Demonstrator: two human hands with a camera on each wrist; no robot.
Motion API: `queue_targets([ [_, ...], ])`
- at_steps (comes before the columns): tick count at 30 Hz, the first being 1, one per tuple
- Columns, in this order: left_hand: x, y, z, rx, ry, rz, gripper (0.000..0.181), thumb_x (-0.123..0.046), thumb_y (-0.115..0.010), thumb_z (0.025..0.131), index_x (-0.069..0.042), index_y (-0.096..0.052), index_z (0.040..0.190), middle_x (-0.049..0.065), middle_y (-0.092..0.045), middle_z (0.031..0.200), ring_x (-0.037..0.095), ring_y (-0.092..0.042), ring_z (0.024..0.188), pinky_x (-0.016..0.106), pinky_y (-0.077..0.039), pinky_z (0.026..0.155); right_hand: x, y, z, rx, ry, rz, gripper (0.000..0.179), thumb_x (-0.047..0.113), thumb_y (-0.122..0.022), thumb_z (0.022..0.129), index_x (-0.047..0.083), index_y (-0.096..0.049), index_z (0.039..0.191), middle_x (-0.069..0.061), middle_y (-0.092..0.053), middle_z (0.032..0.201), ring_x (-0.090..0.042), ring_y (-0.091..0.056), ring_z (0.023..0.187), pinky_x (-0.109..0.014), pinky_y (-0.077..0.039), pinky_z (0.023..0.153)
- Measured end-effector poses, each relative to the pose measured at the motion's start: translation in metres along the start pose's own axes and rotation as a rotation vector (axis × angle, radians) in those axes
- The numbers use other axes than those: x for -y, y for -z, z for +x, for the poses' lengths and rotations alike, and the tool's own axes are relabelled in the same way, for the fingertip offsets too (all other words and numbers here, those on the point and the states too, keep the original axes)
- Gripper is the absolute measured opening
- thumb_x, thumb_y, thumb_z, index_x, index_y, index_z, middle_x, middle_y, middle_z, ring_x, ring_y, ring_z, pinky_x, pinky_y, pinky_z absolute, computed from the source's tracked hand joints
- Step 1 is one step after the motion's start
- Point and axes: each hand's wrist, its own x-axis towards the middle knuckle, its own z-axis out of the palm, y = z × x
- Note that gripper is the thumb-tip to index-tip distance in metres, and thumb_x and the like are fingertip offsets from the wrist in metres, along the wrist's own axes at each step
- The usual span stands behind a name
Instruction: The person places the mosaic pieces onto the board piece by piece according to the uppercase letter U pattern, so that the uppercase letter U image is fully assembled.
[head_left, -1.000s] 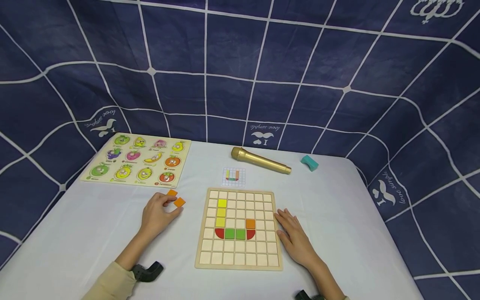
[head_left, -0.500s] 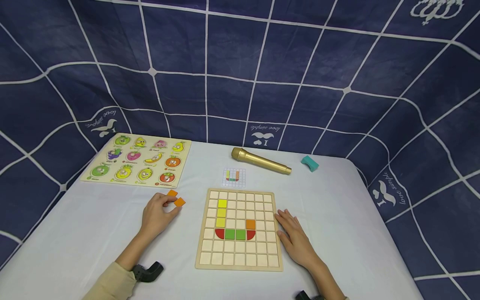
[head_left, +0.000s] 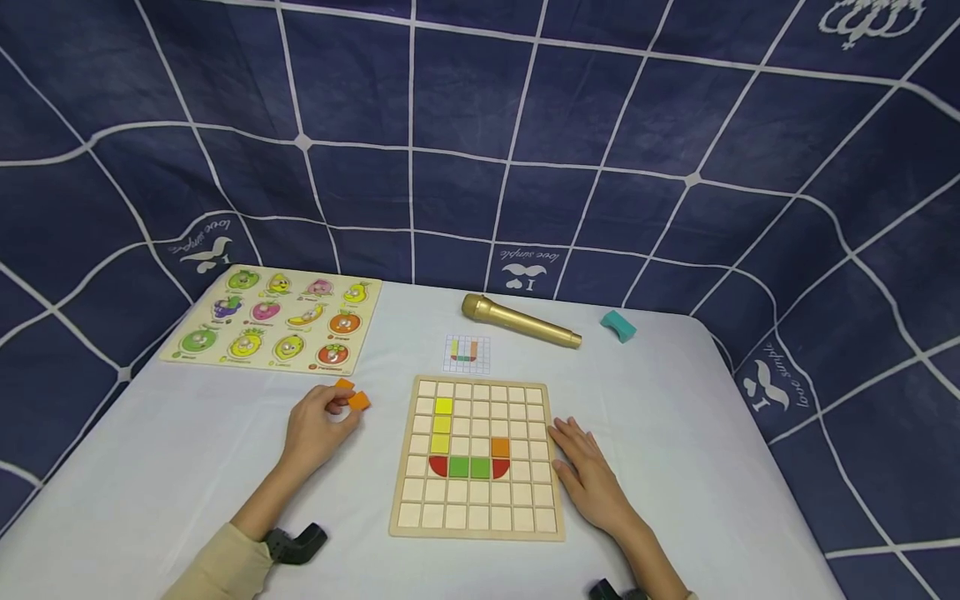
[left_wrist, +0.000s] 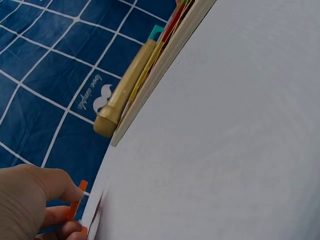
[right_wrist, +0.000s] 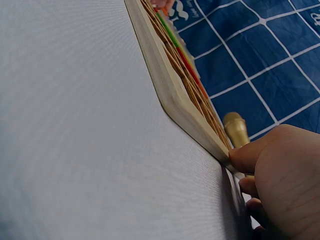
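Observation:
My left hand (head_left: 317,427) pinches an orange square tile (head_left: 359,401) between thumb and fingers, left of the wooden grid board (head_left: 480,532). In the left wrist view the pinched orange tile (left_wrist: 76,201) stands on edge. Behind the fingertips lies a second orange tile (head_left: 344,384), partly covered by them. My right hand (head_left: 592,479) rests at the board's right edge, fingers extended; its thumb touches the wooden rim (right_wrist: 172,97) in the right wrist view. On the grid, yellow tiles (head_left: 442,424), red corner tiles (head_left: 438,466), green tiles (head_left: 459,467) and one orange tile (head_left: 500,447) form a partial U.
A small pattern card (head_left: 467,354) with a coloured U lies behind the board. Farther back are a gold microphone (head_left: 521,321) and a teal arch block (head_left: 618,326). A fruit puzzle board (head_left: 273,321) lies at the back left.
The orange tile at my left fingertips has shifted slightly, and the left thumb has drawn in a little. The right hand and the tiles on the board stay put.

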Motion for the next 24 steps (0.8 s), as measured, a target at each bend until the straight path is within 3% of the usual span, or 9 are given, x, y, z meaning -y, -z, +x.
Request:
queue_targets([
  [9, -0.031, -0.009, 0.003, 0.103, -0.02, -0.084, 0.026, -0.007, -0.077, 0.066, -0.005, -0.068, 0.09, 0.001, -0.057, 0.078, 0.015, -0.052, 0.068, 0.03, -0.04, 0.062, 0.002, 0.001, 0.0, -0.001, -0.002, -0.001, 0.046, 0.008, -0.059, 0.089, 0.003, -0.047, 0.133, -0.011, -0.038, 0.142, -0.03, -0.024, 0.135, -0.053, -0.016, 0.104],
  [18, -0.08, -0.039, 0.009, 0.227, -0.129, -0.153, 0.023, -0.01, -0.077, 0.067, -0.009, -0.069, 0.089, -0.003, -0.056, 0.08, 0.015, -0.052, 0.071, 0.029, -0.043, 0.063, 0.0, 0.001, 0.0, 0.004, 0.001, 0.001, 0.046, 0.01, -0.058, 0.09, 0.003, -0.046, 0.134, -0.011, -0.038, 0.142, -0.029, -0.024, 0.135, -0.053, -0.015, 0.105],
  [24, -0.111, -0.06, 0.011, 0.345, -0.226, -0.161, 0.022, -0.015, -0.077, 0.07, -0.012, -0.07, 0.09, -0.005, -0.057, 0.082, 0.015, -0.053, 0.073, 0.028, -0.042, 0.065, 0.0, 0.0, 0.0, -0.002, 0.003, -0.007, 0.047, 0.009, -0.059, 0.089, 0.002, -0.047, 0.133, -0.012, -0.038, 0.142, -0.03, -0.025, 0.134, -0.054, -0.016, 0.104],
])
